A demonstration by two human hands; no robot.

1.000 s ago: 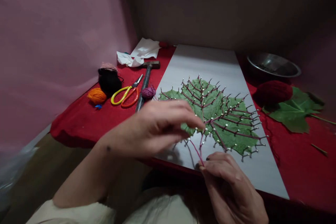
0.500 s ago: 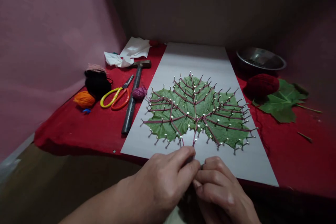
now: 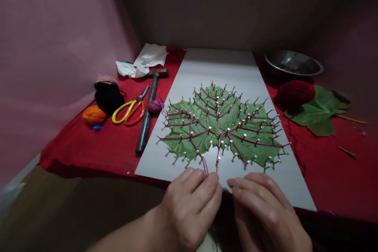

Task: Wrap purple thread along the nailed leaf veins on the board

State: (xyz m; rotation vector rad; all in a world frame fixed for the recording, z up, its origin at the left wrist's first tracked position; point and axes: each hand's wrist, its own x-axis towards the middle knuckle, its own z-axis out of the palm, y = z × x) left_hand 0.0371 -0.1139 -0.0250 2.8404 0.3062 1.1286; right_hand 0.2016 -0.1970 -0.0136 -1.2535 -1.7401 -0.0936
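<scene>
Purple thread (image 3: 217, 161) runs from the nails at the base of a green leaf (image 3: 203, 122) down to my left hand (image 3: 193, 204), whose fingers are curled closed on it at the board's near edge. My right hand (image 3: 264, 208) is just to the right, a small gap away, its fingers bent and pressed together; whether it holds anything is hidden. The leaf lies on a white board (image 3: 218, 63), ringed by many nails, with purple thread stretched along its veins.
Left of the board are a hammer (image 3: 147, 116), scissors (image 3: 130, 110), purple yarn (image 3: 155, 105), orange yarn (image 3: 94, 114), black yarn (image 3: 109, 96) and white paper (image 3: 152, 55). At right are a metal bowl (image 3: 307, 65), dark red yarn (image 3: 297, 93) and another leaf (image 3: 320, 112).
My hands were touching and have moved apart, the right one to the right. My left fingers have curled further. The two thread strands still reach down to my left hand.
</scene>
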